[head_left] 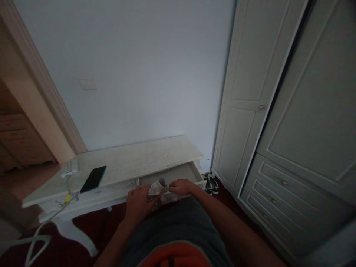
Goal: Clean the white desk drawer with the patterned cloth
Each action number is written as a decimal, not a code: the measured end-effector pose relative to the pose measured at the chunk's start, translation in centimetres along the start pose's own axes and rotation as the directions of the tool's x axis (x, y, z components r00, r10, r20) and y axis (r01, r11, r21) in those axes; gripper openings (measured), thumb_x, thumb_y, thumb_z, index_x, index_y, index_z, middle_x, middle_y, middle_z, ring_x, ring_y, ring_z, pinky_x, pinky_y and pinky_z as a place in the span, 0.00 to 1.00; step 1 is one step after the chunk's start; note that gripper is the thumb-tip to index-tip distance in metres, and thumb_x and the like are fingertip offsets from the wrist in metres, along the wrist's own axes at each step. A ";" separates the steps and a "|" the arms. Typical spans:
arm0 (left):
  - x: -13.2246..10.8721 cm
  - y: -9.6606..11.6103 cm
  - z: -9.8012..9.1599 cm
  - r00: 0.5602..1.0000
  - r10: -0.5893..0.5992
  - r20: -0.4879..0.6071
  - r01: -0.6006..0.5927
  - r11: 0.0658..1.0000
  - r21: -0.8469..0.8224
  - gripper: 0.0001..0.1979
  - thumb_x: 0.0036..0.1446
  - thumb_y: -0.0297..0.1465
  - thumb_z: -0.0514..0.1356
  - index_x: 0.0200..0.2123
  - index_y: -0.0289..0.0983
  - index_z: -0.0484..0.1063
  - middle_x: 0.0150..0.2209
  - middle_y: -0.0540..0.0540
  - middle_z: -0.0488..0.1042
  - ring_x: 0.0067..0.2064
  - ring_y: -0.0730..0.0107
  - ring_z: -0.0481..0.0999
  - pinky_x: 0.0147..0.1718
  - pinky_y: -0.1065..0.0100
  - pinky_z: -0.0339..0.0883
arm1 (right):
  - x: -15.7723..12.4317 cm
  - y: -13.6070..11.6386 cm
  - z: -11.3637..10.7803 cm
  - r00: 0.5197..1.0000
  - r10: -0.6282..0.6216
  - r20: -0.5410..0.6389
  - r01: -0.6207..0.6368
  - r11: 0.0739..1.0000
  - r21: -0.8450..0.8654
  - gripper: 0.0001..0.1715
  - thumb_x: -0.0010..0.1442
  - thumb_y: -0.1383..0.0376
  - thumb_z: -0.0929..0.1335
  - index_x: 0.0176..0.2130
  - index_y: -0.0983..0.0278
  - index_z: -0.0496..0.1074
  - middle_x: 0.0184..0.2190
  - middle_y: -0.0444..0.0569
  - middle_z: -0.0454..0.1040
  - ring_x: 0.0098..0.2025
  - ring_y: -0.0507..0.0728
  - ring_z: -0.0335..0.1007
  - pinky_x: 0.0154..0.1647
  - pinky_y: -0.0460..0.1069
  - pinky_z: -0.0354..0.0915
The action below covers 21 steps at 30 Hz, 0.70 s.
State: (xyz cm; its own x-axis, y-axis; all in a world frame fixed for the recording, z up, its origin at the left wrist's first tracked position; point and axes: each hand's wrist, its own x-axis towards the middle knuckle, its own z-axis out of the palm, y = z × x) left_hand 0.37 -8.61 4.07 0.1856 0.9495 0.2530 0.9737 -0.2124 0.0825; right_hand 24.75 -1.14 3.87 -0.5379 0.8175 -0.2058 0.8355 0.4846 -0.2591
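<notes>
My left hand (139, 199) is closed around a small crumpled, pale see-through bag (156, 188) with something dark in it. The bag is just over the front edge of a pulled-out drawer (178, 175) in the white low table (130, 159). Beside the bag, my right hand (180, 186) rests at the drawer front with its fingers curled together. Whatever those fingers hold, if anything, is hidden. The visible part of the drawer's inside is a bare light-coloured bottom.
On the tabletop lie a black phone (94, 178) and, farther left, a white power strip (70, 168) with a cable (50, 220) hanging down. Dark shoes (211, 183) stand on the floor between table and white wardrobe (244, 92). A doorway opens at left.
</notes>
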 end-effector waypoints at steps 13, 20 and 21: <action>2.8 1.2 -2.2 0.947 0.092 0.307 -0.091 0.996 -0.018 0.22 0.57 0.47 0.63 0.51 0.43 0.78 0.47 0.38 0.86 0.50 0.44 0.84 0.43 0.57 0.69 | -0.5 -0.6 0.9 0.999 0.001 -0.048 -0.010 0.984 -0.179 0.42 0.65 0.34 0.62 0.51 0.63 0.83 0.46 0.64 0.84 0.49 0.71 0.83 0.47 0.58 0.74; 1.1 2.0 -1.9 0.947 0.116 0.300 -0.122 0.992 0.001 0.17 0.58 0.42 0.61 0.47 0.42 0.79 0.45 0.39 0.86 0.48 0.47 0.84 0.46 0.57 0.69 | -1.1 -0.5 1.9 0.999 -0.014 -0.049 0.004 0.980 -0.200 0.31 0.63 0.42 0.68 0.49 0.62 0.84 0.45 0.63 0.84 0.47 0.70 0.83 0.45 0.57 0.75; 0.8 2.1 -1.6 0.948 0.117 0.295 -0.122 0.993 -0.001 0.16 0.58 0.42 0.62 0.47 0.43 0.79 0.45 0.40 0.86 0.48 0.47 0.84 0.47 0.57 0.69 | -1.3 -0.5 2.1 0.999 -0.018 -0.050 0.008 0.979 -0.202 0.31 0.63 0.42 0.68 0.49 0.62 0.84 0.45 0.63 0.84 0.47 0.71 0.83 0.45 0.57 0.75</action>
State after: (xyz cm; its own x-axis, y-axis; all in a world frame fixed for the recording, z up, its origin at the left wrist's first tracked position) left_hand 2.31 -8.69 5.99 0.3288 0.9438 -0.0346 0.9436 -0.3268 0.0522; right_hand 24.81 -3.12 2.24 -0.5467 0.8232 -0.1535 0.8368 0.5437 -0.0644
